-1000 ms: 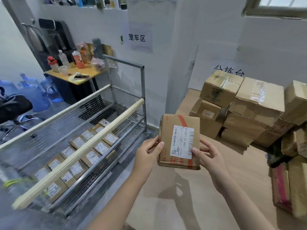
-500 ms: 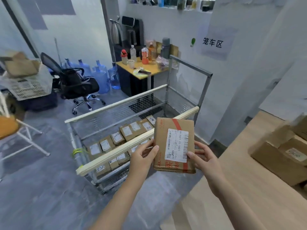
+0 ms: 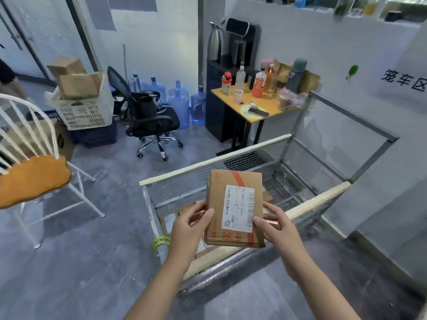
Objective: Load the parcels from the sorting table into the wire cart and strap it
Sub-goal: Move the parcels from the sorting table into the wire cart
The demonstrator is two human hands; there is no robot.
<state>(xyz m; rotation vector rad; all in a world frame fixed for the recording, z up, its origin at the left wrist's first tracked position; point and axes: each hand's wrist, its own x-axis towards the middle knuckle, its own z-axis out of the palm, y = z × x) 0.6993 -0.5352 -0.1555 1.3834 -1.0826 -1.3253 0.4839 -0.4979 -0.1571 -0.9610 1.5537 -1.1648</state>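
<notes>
A flat brown cardboard parcel (image 3: 233, 181) with red tape and a white barcode label is held upright above the wire cart (image 3: 328, 197). My left hand (image 3: 190, 227) grips its left edge and my right hand (image 3: 276, 227) grips its right edge. The cart has wire mesh sides and pale wooden top rails. Other labelled parcels (image 3: 170, 221) lie on its floor, mostly hidden behind the held parcel and my hands. A yellow-green strap (image 3: 159, 242) hangs at the cart's near left corner. The sorting table is out of view.
A white chair with an orange seat (image 3: 34, 176) stands at left. Behind are a black office chair (image 3: 147, 118), blue water jugs (image 3: 184, 105), a white crate with boxes (image 3: 85, 107), and a yellow desk with bottles (image 3: 256, 105). Grey floor surrounds the cart.
The view has swung left from the sorting table to the cart. Both hands carried the parcel along, and it now hangs over the cart's near end.
</notes>
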